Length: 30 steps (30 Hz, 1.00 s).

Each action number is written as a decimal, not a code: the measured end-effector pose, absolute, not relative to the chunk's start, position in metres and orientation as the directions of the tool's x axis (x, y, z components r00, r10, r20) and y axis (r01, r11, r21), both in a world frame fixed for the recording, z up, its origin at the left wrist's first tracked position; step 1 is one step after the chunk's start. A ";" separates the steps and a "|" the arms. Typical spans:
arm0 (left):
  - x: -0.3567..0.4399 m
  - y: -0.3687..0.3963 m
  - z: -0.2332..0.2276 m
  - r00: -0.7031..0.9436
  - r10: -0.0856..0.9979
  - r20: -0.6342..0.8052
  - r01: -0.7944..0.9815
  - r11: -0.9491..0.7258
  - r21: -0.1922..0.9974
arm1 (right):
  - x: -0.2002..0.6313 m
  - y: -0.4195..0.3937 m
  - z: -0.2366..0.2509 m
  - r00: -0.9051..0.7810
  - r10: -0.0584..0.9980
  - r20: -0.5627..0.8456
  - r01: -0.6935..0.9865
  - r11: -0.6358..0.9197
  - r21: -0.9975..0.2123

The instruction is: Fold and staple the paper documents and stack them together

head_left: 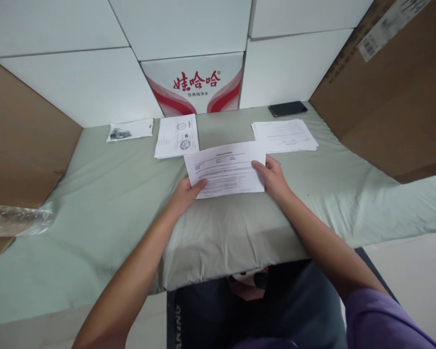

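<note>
A printed sheet of paper [227, 172] is held up above the cloth-covered surface, its text side facing me. My left hand [187, 194] grips its lower left edge, thumb on the front and fingers behind. On the right edge, my right hand [274, 177] pinches the sheet the same way, a little higher. Behind it to the left lies a stack of papers with round stamps [176, 135]. A second stack of printed papers [285, 135] lies behind my right hand, its near left corner close to the held sheet.
A black phone [288, 108] lies at the back right. At the back left is a white plastic packet [131, 130]. White boxes [192, 29] form a wall behind, and cardboard boxes [396, 97] stand at both sides. Clear plastic wrap [18, 220] lies at far left.
</note>
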State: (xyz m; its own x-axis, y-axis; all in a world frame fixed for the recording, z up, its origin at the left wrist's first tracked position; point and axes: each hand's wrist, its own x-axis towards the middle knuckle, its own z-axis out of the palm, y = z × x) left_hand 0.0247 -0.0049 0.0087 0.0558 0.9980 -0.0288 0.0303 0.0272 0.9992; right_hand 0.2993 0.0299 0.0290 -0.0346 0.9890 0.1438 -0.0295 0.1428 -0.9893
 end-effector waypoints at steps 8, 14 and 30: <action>0.022 -0.005 0.013 0.012 1.000 0.017 0.027 -0.017 0.999 | 0.309 0.028 0.047 0.021 0.969 0.246 0.099 0.243 -0.965; 0.018 -0.004 0.019 -0.183 0.965 0.189 0.234 -0.144 0.962 | 0.306 0.009 0.058 0.119 0.848 0.516 0.367 0.445 -0.817; 0.006 -0.006 0.046 0.105 0.937 -0.332 -0.068 0.340 0.938 | 0.327 -0.063 0.048 -0.757 0.323 0.568 0.388 0.922 -0.007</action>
State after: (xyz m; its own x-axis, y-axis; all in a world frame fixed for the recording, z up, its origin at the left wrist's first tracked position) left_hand 0.0056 -0.0058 0.0457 0.1054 0.9374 -0.3319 -0.0679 0.3398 0.9380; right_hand 0.3266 -0.0626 0.0477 -0.7571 0.3227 0.5680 0.3875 0.9218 -0.0072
